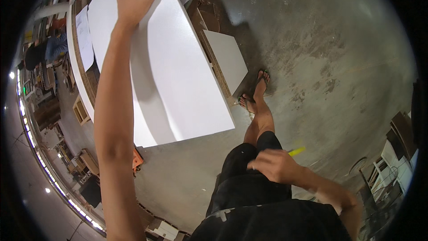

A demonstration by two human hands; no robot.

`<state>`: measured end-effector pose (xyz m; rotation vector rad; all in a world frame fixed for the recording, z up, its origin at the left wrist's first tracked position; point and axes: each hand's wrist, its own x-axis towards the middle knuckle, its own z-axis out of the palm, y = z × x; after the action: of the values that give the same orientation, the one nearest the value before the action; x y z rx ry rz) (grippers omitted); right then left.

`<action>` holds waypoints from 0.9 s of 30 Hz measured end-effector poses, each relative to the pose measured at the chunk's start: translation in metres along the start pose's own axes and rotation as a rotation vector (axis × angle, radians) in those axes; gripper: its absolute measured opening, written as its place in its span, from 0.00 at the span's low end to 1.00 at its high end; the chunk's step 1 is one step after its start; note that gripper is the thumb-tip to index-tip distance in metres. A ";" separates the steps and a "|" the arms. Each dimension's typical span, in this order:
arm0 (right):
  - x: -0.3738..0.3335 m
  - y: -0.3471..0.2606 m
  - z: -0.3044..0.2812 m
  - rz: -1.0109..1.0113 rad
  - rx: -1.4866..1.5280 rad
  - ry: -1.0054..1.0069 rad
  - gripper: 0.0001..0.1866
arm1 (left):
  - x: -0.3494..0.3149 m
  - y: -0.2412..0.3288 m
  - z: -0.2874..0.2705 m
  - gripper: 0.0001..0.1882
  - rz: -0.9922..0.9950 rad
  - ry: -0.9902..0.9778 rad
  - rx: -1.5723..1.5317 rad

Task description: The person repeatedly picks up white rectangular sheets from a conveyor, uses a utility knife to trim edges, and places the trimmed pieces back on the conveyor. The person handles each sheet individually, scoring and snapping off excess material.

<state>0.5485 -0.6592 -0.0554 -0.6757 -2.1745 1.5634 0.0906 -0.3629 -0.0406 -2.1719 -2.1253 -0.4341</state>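
My left hand (133,1) lies on a large white board (183,73) with its fingers spread, the thumb reaching toward the board's right edge. Its forearm stretches over the board's left part and throws a shadow on it. In front of my black shorts, my right hand (277,166) is closed, slightly smeared by motion. A slim bright yellow thing (297,151) sticks out from behind it; its kind does not show, as the hand hides the rest.
A smaller white panel (227,58) with a chipboard edge stands beside the large board, near my sandalled feet. At the left are a paper sheet (84,35) and a person (44,53). An orange thing (137,159) lies by the board's near corner. Boards (397,151) lean at far right.
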 end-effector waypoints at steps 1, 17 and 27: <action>0.003 -0.008 0.000 0.146 0.051 0.116 0.05 | -0.002 0.009 0.000 0.32 -0.041 0.051 -0.091; 0.142 -0.024 -0.005 0.757 0.539 0.465 0.16 | -0.338 0.142 -0.115 0.41 -1.049 0.045 -0.035; 0.102 -0.021 -0.168 0.737 0.356 0.597 0.12 | -0.339 0.226 -0.118 0.29 -1.300 0.004 -0.746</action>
<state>0.5565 -0.4763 0.0197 -1.6764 -1.2175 1.6936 0.2951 -0.7289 0.0204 -0.4739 -3.4323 -1.4128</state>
